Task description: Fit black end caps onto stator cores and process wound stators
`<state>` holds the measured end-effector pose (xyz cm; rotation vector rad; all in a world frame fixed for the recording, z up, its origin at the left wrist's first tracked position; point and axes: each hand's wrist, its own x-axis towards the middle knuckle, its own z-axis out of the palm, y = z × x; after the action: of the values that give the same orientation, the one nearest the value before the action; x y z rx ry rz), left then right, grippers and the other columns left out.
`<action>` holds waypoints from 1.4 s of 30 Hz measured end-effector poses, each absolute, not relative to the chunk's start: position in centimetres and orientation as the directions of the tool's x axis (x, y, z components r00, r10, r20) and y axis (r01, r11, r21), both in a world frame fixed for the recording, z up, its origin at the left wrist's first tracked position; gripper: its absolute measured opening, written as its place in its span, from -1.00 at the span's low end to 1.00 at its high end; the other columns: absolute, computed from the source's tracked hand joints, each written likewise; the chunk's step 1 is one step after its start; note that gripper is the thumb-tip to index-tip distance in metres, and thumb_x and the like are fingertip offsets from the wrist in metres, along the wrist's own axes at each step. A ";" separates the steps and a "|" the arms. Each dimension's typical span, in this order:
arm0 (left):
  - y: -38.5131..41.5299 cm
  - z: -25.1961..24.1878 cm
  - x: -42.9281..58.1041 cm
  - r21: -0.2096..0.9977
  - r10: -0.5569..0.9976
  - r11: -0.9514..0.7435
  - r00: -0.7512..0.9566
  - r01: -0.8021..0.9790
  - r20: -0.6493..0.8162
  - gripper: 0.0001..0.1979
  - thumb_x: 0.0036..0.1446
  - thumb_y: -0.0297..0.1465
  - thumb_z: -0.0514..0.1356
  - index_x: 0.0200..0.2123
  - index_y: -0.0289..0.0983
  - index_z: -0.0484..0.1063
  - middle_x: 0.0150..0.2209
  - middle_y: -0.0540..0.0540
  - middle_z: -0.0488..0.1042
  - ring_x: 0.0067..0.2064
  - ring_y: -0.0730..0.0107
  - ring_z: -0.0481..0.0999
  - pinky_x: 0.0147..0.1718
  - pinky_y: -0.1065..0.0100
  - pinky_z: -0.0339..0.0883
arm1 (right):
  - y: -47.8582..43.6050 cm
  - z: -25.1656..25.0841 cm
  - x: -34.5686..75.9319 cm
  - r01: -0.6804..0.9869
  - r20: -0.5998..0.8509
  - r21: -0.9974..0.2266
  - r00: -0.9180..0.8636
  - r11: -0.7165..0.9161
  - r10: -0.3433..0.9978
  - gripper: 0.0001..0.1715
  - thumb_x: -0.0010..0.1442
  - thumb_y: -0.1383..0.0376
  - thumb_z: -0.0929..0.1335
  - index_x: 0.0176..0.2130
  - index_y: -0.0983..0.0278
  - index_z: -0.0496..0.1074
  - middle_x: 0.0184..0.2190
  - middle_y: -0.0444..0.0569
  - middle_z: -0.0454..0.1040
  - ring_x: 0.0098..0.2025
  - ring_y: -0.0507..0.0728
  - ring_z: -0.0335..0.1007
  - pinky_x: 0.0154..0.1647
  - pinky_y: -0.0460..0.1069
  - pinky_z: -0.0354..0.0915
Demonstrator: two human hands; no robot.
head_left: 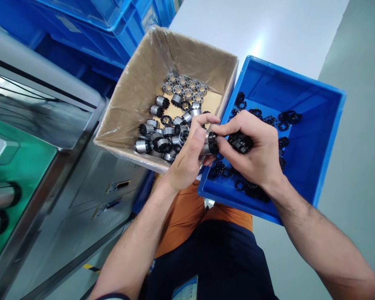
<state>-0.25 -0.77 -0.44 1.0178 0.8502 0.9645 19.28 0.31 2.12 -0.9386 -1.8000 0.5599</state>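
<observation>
My left hand [187, 162] is closed around a silver cylindrical motor core [206, 146], held above the gap between the two boxes. At the core's right end sits a black toothed plastic end ring [213, 143], which the thumb and forefinger of my right hand [262, 146] pinch. More black end rings [240, 142] are tucked under the curled fingers of my right hand. Part of the core is hidden by my left fingers. Several similar cores [164, 144] with black ends lie in the lined cardboard box [131, 96] on the left.
Bare grey rings [187, 93] lie in rows at the box's far side. Loose black rings [270, 121] are scattered in the blue bin [328, 125] at right. Blue crates [112, 46] stand behind; a green-topped machine [21, 154] is at left. A white table [218, 25] lies beyond.
</observation>
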 end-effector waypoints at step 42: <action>0.2 -0.8 1.0 0.925 0.972 0.201 0.180 -0.322 -0.148 -0.36 0.51 0.38 0.19 -0.04 -0.09 0.49 -0.47 0.06 0.26 -0.56 0.42 0.17 -0.60 0.31 0.12 | 1.0 2.2 20.7 0.153 0.409 -0.883 -0.213 0.444 0.887 -0.71 0.43 0.05 0.70 0.02 0.12 0.75 0.13 0.01 0.81 -0.12 0.17 0.75 -0.02 0.13 0.76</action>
<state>0.95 0.19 -0.81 0.8992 0.9279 1.1142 20.65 1.02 2.23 -0.9157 -1.6617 0.8875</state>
